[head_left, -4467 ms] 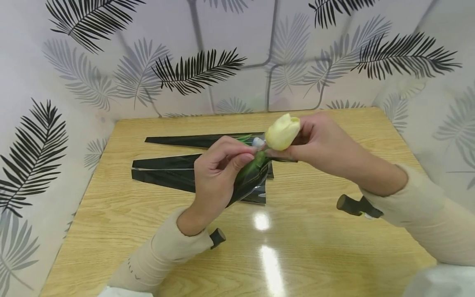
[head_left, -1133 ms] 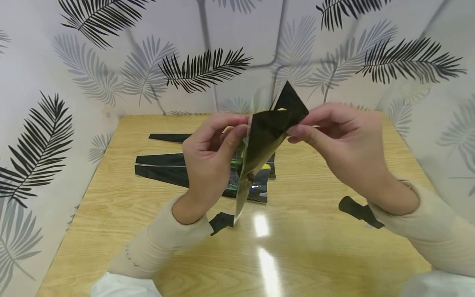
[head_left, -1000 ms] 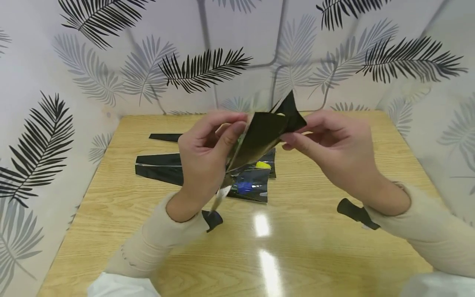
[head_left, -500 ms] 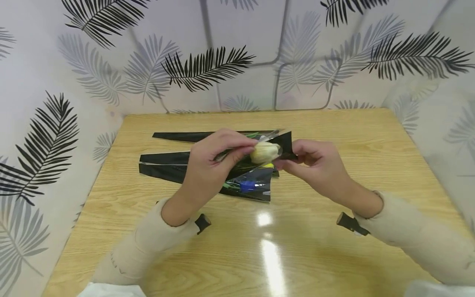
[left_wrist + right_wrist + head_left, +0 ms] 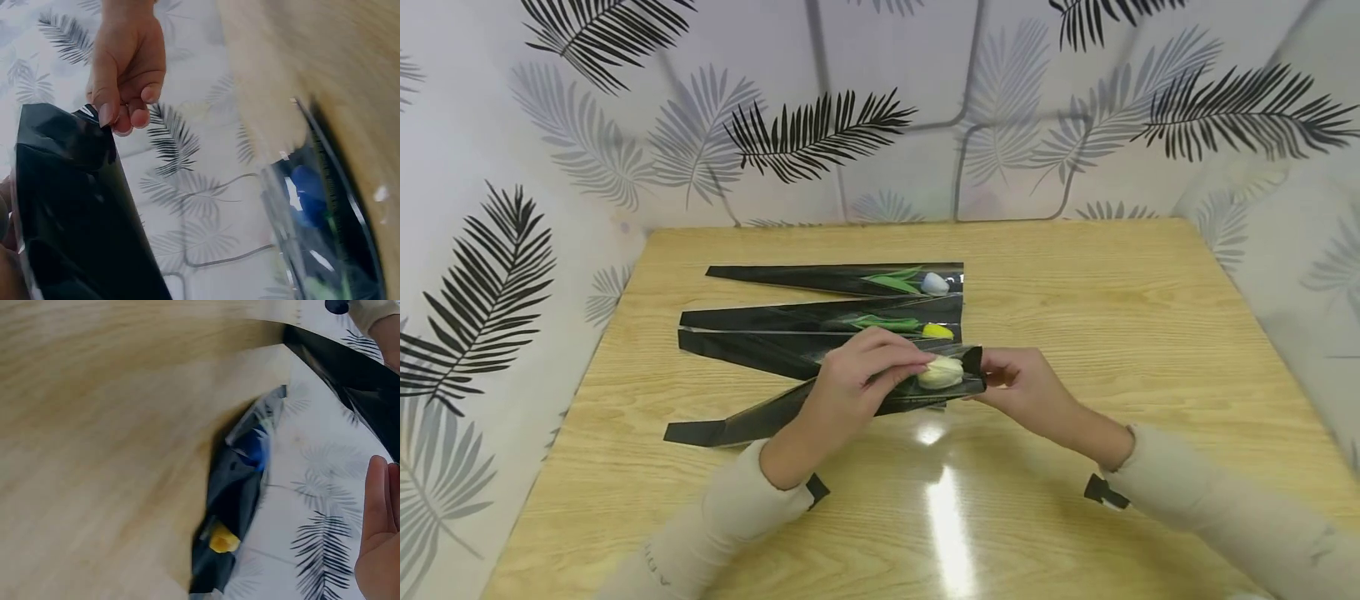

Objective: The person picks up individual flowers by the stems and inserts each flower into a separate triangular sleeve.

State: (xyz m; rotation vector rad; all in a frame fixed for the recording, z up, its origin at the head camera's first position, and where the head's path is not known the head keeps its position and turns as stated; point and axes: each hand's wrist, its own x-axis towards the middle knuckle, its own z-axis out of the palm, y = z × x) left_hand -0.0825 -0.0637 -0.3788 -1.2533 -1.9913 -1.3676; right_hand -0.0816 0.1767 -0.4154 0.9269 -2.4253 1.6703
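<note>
A cream-white tulip (image 5: 942,373) lies in a black flower sleeve (image 5: 767,417) with a clear front, held low over the table's middle. My left hand (image 5: 853,379) pinches the sleeve beside the bloom, its thumb and fingertips at the petals. At the wide mouth my right hand (image 5: 1030,396) grips the sleeve's edge between thumb and fingers. The left wrist view shows the right thumb (image 5: 105,103) pressing the black corner. The sleeve's narrow end reaches left past my left wrist. The tulip's stem is hidden by my left hand.
Behind lie wrapped tulips side by side: a pale blue one (image 5: 935,284), a yellow one (image 5: 937,332), and a blue one (image 5: 253,450) covered by my hands in the head view. All are on the wooden table (image 5: 1112,292). A patterned wall covering (image 5: 880,158) stands behind it.
Both hands have brought the sleeve down and nearer to me. Earlier the bloom was bare above the sleeve, then hidden behind it; now it shows within, and the sleeve lies flatter, mouth to the right.
</note>
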